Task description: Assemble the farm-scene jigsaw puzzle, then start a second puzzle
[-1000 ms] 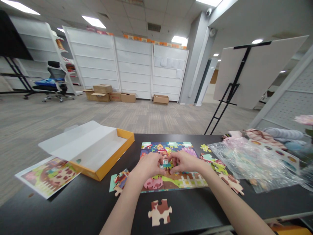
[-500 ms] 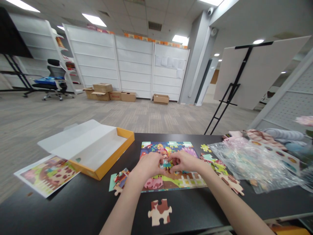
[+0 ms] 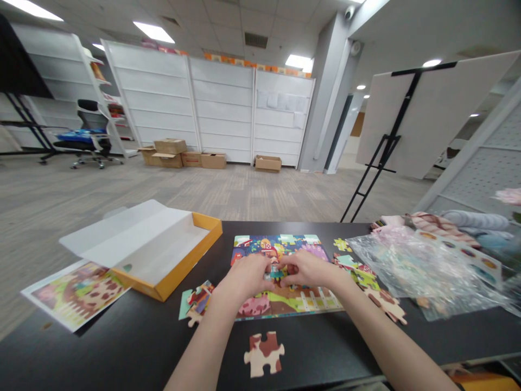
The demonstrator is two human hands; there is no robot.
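A jigsaw puzzle (image 3: 285,309) with farm pictures lies on the black table in front of me. Both hands are over its middle, facing each other. My left hand (image 3: 251,274) has its thumb and fingers curled at the left side of a puzzle piece (image 3: 274,267) showing a small figure. On the right side of that piece, my right hand (image 3: 307,269) is bent with thumb and forefinger near its edge. The fingers partly cover the piece, so its outline is hidden. Nearer to me, a loose brown-and-cream puzzle piece (image 3: 264,355) rests on the table between my forearms.
Loose pieces (image 3: 197,301) lie left of the puzzle, and more pieces (image 3: 366,279) to its right. An open yellow box (image 3: 183,258) and a picture sheet (image 3: 77,293) are at left. Crumpled clear plastic (image 3: 431,271) covers the right side. Behind stands an easel board (image 3: 439,119).
Both hands stay at the same piece with barely any finger movement. The view has shifted very slightly.
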